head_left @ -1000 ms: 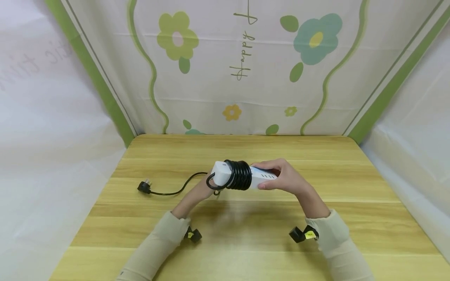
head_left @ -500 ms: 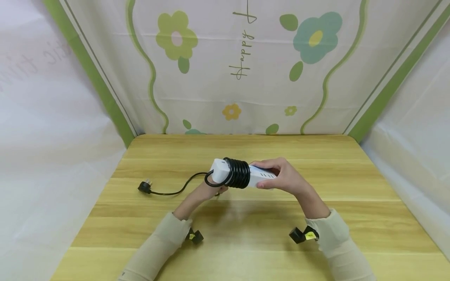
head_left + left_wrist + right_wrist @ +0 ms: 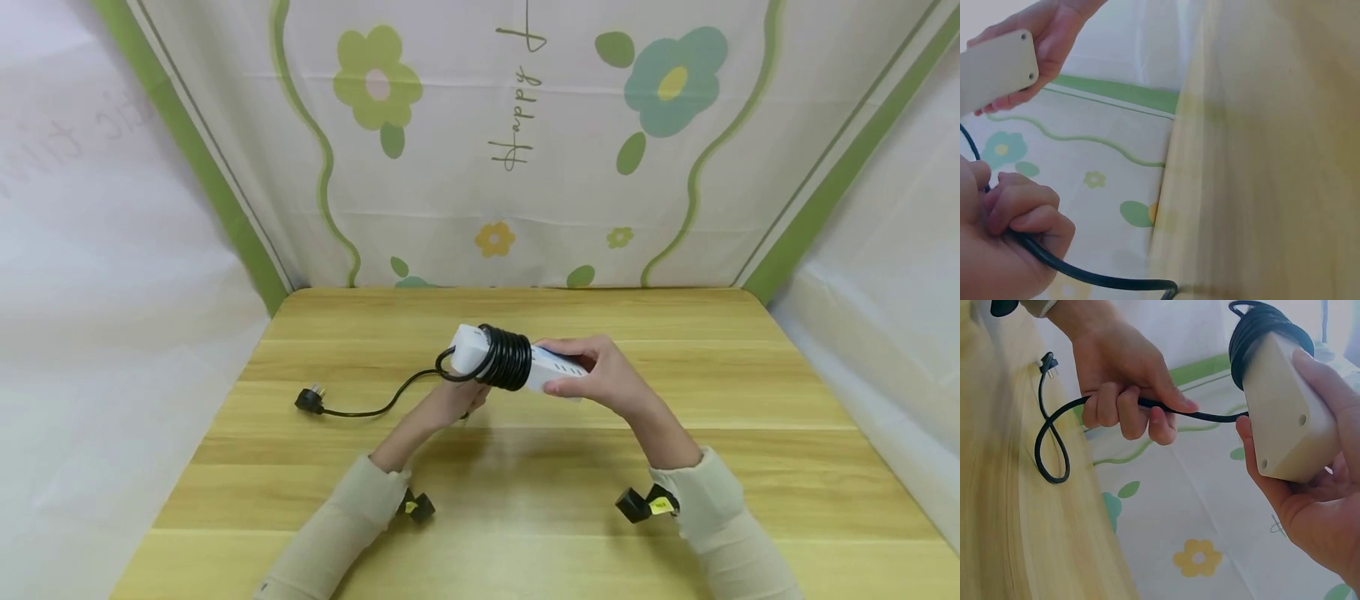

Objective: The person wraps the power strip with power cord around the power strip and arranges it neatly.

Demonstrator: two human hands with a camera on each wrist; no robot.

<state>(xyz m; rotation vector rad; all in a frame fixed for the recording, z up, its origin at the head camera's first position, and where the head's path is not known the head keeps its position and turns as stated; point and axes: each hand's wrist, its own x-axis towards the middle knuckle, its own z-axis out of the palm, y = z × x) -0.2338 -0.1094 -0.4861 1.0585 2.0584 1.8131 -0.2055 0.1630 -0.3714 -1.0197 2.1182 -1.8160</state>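
Head: white power strip (image 3: 542, 368) is up off the table (image 3: 525, 517). Right hand (image 3: 606, 379) grips its right end; left hand (image 3: 452, 402) sits just below its left end, partly hidden. Black cord (image 3: 510, 358) coiled round the strip; plug (image 3: 308, 400) on table, left of left hand. Left wrist: left fingers curled round cord, strip apart from them. Right wrist: cord runs from left hand to strip; right thumb and fingers clasp strip.
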